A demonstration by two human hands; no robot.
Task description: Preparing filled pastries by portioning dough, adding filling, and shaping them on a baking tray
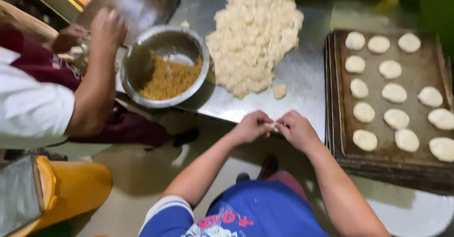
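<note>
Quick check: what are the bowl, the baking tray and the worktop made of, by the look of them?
Bowl: metal, probably steel; shiny grey wall with bright reflections.
Tray: seems to be dark metal, dull and browned, with a thin raised rim; several appear stacked.
Worktop: sheet metal, likely stainless; smooth, silvery, with soft glare.

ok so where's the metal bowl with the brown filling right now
In the head view the metal bowl sits upper left on the steel table, just left of the dough pile and beside the co-worker's arm.
</note>
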